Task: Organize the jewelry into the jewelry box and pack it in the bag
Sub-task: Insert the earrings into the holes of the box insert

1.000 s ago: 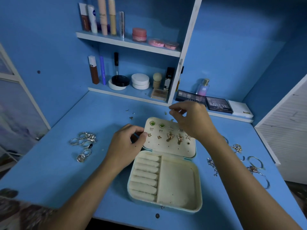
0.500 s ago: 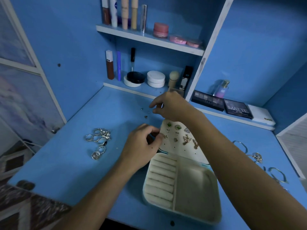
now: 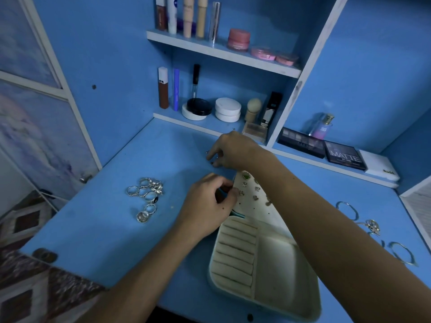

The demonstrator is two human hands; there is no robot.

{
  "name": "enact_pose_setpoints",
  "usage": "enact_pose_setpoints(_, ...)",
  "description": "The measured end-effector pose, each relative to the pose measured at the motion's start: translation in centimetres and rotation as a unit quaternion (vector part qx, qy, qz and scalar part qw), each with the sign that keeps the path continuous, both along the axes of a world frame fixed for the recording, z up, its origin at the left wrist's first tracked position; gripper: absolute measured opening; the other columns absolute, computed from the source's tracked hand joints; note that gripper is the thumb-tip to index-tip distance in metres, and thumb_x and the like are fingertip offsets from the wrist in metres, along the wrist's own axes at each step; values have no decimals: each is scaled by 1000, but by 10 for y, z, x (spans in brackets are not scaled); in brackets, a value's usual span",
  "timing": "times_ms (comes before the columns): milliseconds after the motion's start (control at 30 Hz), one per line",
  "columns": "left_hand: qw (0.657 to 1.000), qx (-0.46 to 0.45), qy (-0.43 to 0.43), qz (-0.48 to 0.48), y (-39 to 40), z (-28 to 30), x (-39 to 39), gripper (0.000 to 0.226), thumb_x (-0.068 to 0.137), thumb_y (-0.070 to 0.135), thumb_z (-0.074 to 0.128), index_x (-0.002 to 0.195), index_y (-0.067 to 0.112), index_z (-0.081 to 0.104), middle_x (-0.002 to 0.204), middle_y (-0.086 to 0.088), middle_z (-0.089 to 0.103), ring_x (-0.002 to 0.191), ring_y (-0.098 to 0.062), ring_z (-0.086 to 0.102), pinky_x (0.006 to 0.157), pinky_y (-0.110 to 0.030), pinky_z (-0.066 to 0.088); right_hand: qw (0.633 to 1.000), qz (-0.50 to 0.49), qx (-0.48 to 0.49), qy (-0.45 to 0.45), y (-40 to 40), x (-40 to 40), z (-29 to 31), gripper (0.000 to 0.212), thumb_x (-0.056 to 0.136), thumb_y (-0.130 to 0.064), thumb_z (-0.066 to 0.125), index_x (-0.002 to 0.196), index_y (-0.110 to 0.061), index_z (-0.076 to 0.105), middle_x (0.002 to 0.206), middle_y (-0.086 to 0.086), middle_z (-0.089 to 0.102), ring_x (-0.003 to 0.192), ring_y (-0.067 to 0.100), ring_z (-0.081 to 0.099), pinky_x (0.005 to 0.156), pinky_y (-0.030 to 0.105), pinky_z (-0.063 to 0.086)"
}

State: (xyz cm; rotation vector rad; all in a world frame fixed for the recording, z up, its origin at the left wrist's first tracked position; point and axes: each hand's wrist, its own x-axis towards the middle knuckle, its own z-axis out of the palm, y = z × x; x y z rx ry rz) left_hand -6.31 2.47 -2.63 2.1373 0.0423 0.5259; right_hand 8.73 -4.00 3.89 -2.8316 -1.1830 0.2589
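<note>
A cream jewelry box (image 3: 275,273) lies open on the blue desk, its lid panel (image 3: 253,199) holding several small earrings. My left hand (image 3: 207,203) pinches the left edge of that lid panel. My right hand (image 3: 231,150) reaches over the lid to the desk behind it, fingertips down on small loose earrings (image 3: 211,162); whether it holds one is not clear. A cluster of silver rings (image 3: 147,194) lies on the desk to the left. Bangles and chains (image 3: 373,227) lie to the right. No bag is in view.
Shelves at the back hold cosmetics: tubes (image 3: 186,15), pink jars (image 3: 238,39), white compacts (image 3: 227,109), a brush. Eyeshadow palettes (image 3: 345,155) and a perfume bottle (image 3: 323,127) sit on the low ledge at right. The desk's front edge runs along the bottom left.
My right hand has moved from above the lid panel out to the left and back, down to the loose earrings on the desk. My left hand stays at the lid edge. The view has shifted left.
</note>
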Motion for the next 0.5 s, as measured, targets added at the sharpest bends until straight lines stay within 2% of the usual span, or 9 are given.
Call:
enact_pose_setpoints(100, 1000, 1, -1, -2, 0, 0, 0, 10, 89, 26, 70, 91, 16, 71, 86, 11, 63, 82, -3, 60, 67, -6, 39, 1000, 0, 0, -2, 1, 0, -2, 23, 83, -26, 78, 102, -39, 76, 117, -12, 68, 104, 13, 62, 84, 32, 54)
enact_pose_setpoints(267, 1000, -5, 3, -6, 0, 0, 0, 10, 89, 26, 69, 92, 16, 71, 86, 11, 63, 82, -4, 60, 66, -7, 39, 1000, 0, -3, -14, 1, -1, -1, 18, 82, -27, 76, 96, -38, 75, 96, -11, 61, 95, 15, 62, 76, 30, 53)
enact_pose_setpoints(500, 1000, -13, 4, -6, 0, 1, -1, 9, 89, 23, 70, 92, 15, 72, 86, 11, 64, 81, -1, 59, 66, -5, 38, 1000, 17, 9, -13, -3, -4, 4, 12, 83, -30, 72, 93, -38, 72, 93, -10, 61, 90, 14, 62, 73, 30, 53)
